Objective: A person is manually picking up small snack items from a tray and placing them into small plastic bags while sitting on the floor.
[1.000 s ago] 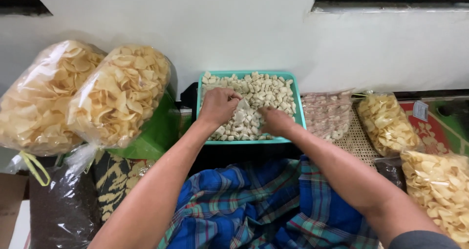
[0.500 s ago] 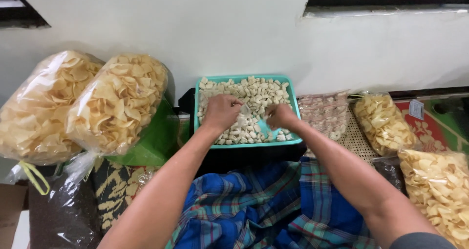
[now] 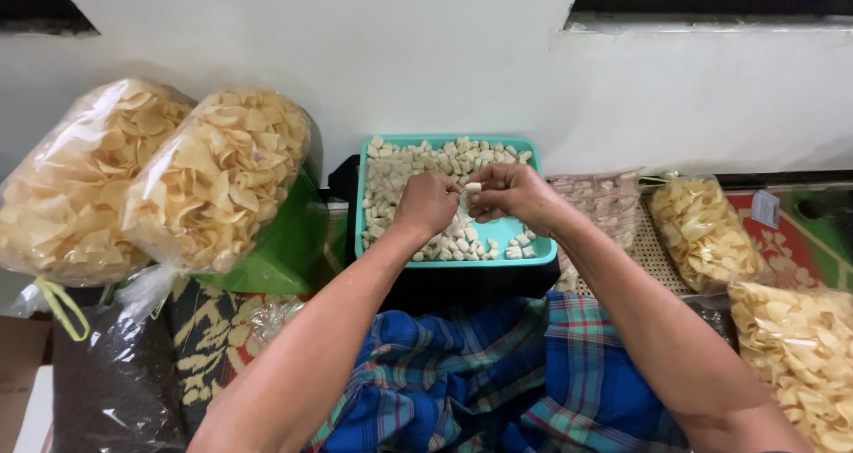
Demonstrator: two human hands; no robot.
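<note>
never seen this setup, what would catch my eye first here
Probably the two big clear bags of pale yellow crackers bulging at the left. Next, the teal tray of small white pieces at centre, where the left hand and right hand meet over it.

two big bags of chips [image 3: 151,178] left, smaller chip bags [image 3: 702,231] right, blue plaid cloth [image 3: 480,382] below.

The teal tray [image 3: 542,256] is hemmed in on the left by two bulging bags of crackers [image 3: 218,173] and on the right by a flat packed bag [image 3: 597,201]. A bare patch is left at its near right corner; access is open from the near edge.
</note>
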